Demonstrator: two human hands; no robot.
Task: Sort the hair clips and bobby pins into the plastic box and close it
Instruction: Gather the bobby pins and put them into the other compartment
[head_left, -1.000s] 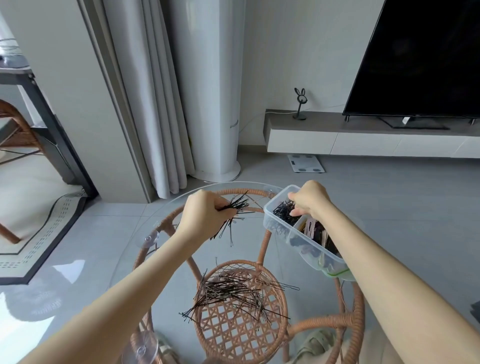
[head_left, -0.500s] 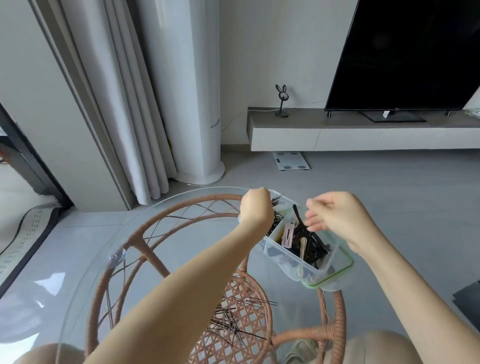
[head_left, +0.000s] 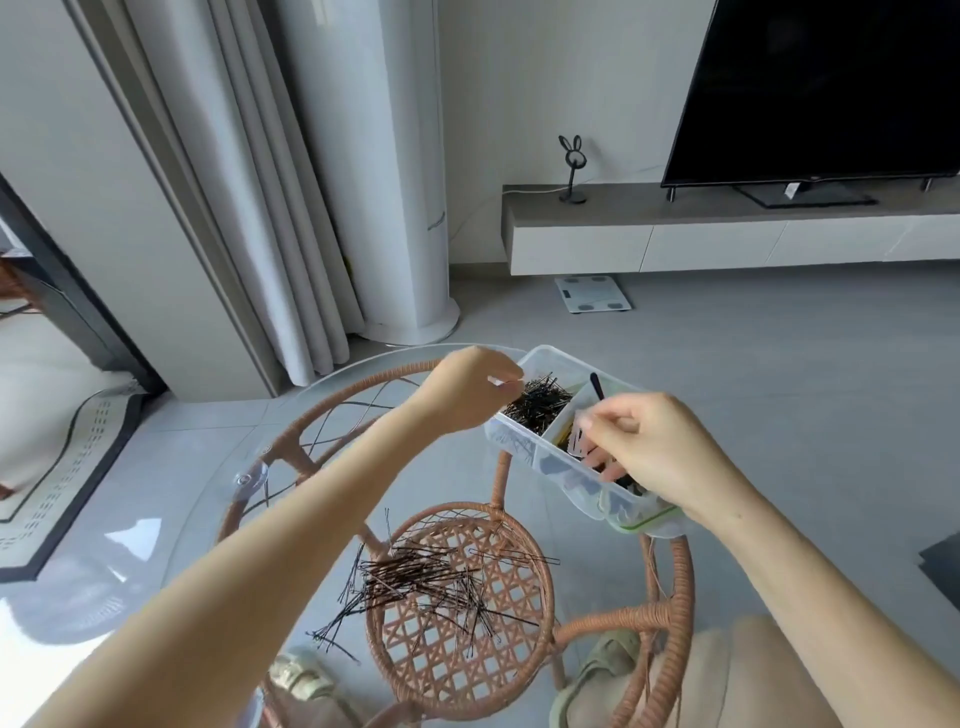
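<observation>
- Both hands are up at the plastic box (head_left: 558, 354). The left hand (head_left: 470, 389) hangs at its far corner with thumb and fingertips drawn together, and I cannot tell whether a pin sits between them.
- Over the near compartment, the right hand (head_left: 654, 447) curls its fingers down among the hair clips (head_left: 574, 441). Blur hides whether it has hold of one.
- That box sits open at the far right edge of the table (head_left: 311, 499), within reach of both arms, which looks handy for feeding it from two sides.
- One divider (head_left: 563, 421) splits what shows into two compartments. Bobby pins (head_left: 540, 405) are heaped in the far one and clips in the near one, so the kinds stay apart.
- One black clip (head_left: 596, 387) sticks up above the rim, and the others are too jumbled to count.
- One green-edged lid (head_left: 647, 525) lies at the box's near end, seemingly partly under it, ready for closing.
- One loose heap of pins (head_left: 426, 579) lies on the glass nearer the person. It's dozens, too tangled to count, so there's plenty left to shift.
</observation>
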